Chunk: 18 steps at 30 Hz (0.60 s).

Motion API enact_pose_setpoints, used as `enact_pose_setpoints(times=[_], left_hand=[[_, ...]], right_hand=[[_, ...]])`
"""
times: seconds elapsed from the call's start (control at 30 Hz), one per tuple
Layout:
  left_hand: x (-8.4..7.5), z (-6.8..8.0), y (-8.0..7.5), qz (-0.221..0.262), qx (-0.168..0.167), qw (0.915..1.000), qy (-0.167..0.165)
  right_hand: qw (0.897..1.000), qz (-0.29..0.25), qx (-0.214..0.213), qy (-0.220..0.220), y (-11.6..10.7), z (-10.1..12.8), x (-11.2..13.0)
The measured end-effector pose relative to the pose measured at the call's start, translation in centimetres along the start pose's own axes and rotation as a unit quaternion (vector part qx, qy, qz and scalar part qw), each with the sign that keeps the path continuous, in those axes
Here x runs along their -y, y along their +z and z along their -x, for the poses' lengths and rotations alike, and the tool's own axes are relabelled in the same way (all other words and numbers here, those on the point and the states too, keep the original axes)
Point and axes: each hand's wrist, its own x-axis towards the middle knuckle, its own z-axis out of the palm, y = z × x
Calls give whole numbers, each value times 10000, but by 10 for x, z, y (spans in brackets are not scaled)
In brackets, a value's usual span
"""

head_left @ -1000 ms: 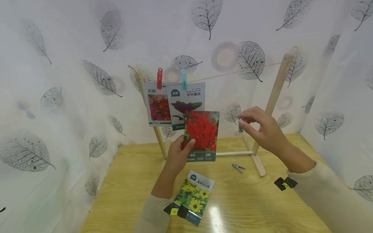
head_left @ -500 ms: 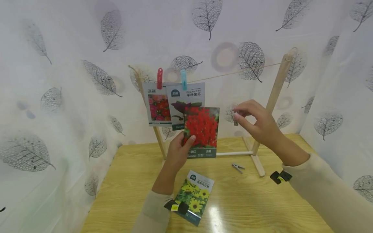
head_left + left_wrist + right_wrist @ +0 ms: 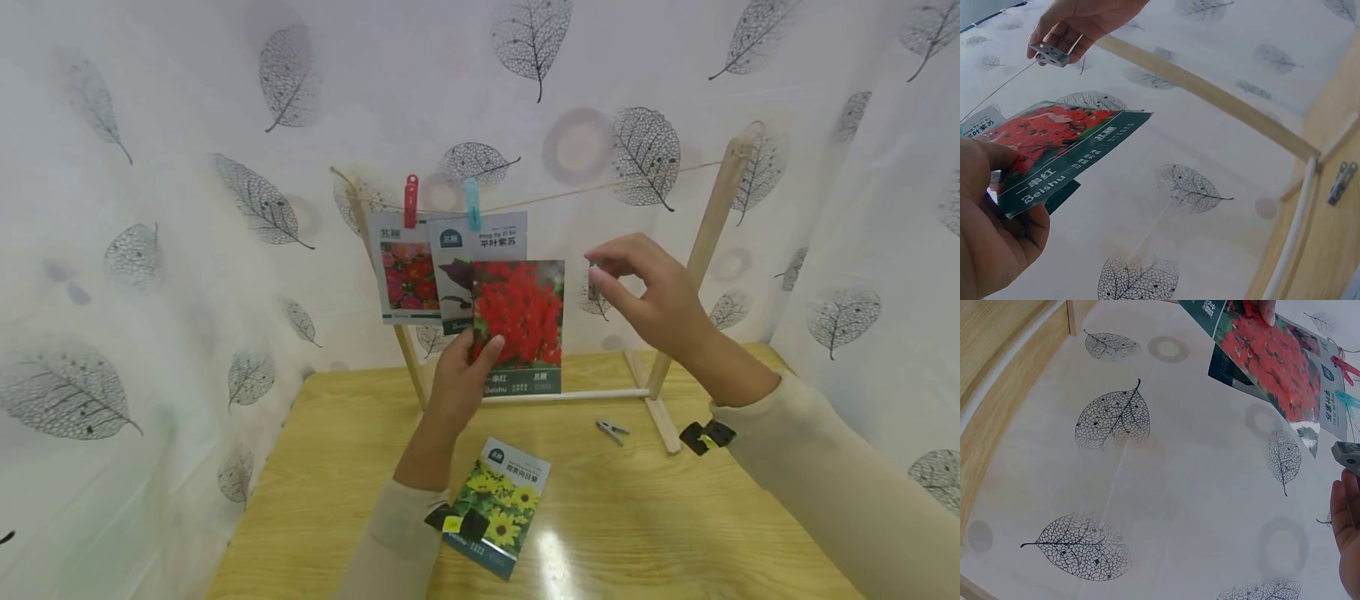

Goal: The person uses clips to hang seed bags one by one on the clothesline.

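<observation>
Lower centre, I see one sunflower packet [image 3: 496, 507] and one clip [image 3: 612, 430] on the table [image 3: 652, 533]. At centre, my left hand [image 3: 459, 385] pinches one red-flower packet [image 3: 518, 323]; my right hand [image 3: 647, 293] pinches one grey clip [image 3: 1049, 54]. Behind, two packets [image 3: 411, 268] hang on the string [image 3: 592, 188].

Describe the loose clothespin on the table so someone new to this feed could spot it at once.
Start at the wooden drying rack standing at the back of the wooden table. In front of its low crossbar, near the right foot, a small grey clothespin lies flat on the tabletop. Unlike the red peg and the blue peg clipped on the string, it holds nothing and touches neither of the hands.
</observation>
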Motion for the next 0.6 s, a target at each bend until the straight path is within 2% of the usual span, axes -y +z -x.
enact_pose_setpoints(times=[0.17, 0.43, 0.6], left_hand=[[-3, -2, 1, 153, -131, 9998, 46], [-5, -7, 3, 315, -139, 9994, 36], [-7, -9, 5, 367, -131, 9991, 166]], right_hand=[[10000, 9, 53, 33, 2, -10, 1], [10000, 66, -37, -35, 0, -29, 2], [9999, 92, -71, 10, -2, -39, 3]])
